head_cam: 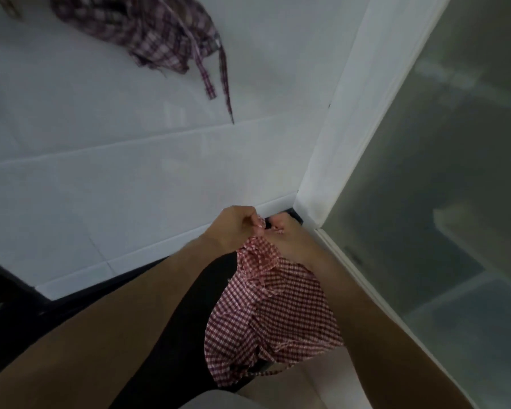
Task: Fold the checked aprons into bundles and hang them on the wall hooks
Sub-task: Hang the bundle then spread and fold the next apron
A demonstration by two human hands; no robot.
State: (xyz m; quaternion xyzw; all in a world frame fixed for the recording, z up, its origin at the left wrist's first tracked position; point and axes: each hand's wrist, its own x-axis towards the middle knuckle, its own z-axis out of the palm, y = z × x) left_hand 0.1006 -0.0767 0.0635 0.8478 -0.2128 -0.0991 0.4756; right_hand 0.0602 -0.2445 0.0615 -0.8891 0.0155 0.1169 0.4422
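Note:
A red-and-white checked apron [275, 317] hangs bunched below my two hands, in front of a white tiled wall. My left hand [233, 227] pinches the apron's top with curled fingers. My right hand [289, 237] grips the same gathered top from the right, its fingers partly hidden by cloth. Another checked apron [148, 28], darker purple and white, hangs on the wall at the upper left with its straps [219, 75] dangling down. Whatever holds it up is out of view.
The white tiled wall [101, 157] meets a white door frame [351, 113] at a corner just behind my hands. A frosted glass panel [455, 202] fills the right side. A dark band [27, 305] runs along the wall's lower edge.

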